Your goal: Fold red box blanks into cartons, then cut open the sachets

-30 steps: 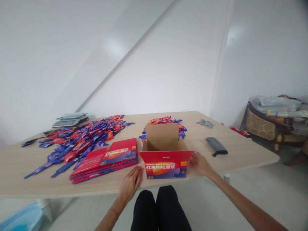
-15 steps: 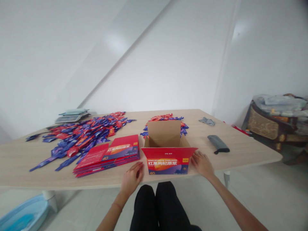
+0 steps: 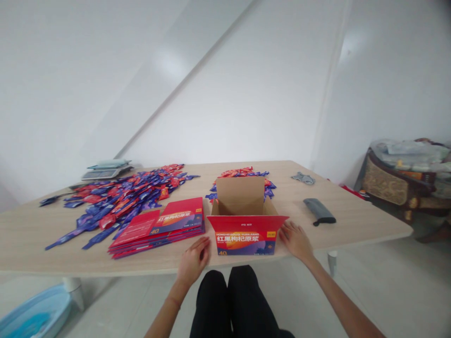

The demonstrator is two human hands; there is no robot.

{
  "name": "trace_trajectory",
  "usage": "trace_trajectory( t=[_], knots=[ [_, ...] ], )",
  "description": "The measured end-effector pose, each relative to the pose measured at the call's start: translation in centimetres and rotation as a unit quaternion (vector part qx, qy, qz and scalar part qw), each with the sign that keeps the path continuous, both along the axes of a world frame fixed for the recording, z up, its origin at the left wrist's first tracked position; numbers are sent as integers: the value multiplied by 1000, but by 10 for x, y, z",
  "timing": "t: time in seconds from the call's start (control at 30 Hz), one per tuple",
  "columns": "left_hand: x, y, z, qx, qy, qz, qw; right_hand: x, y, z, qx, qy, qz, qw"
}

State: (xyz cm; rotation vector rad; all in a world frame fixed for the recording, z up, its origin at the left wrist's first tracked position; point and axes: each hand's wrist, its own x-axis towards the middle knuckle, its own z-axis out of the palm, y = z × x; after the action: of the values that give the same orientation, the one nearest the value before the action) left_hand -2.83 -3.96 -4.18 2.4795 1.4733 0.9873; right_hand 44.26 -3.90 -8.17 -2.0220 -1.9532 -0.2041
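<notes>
On table (image 3: pixel 359 220): box (image 3: pixel 243 238) mouth up, length left-right.

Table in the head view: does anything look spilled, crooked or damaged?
Nothing looks damaged. The sachets lie in a loose sprawl on the left of the table, a few trailing toward the near edge, and the stack of flat cartons is fanned rather than squared. The open box stands upright between the left hand and right hand.

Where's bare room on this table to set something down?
Bare wood lies between the open box and the dark pouch, and along the near left edge before the sachet heap. Crowded: heap, flat cartons, box.
</notes>
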Motion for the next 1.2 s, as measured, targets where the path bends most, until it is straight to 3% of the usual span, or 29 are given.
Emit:
trace_trajectory(
  t=[1.2],
  knots=[
    [-2, 1, -3, 40, 8, -13, 999, 1, 2, -2, -13, -9, -6, 1000]
  ],
)
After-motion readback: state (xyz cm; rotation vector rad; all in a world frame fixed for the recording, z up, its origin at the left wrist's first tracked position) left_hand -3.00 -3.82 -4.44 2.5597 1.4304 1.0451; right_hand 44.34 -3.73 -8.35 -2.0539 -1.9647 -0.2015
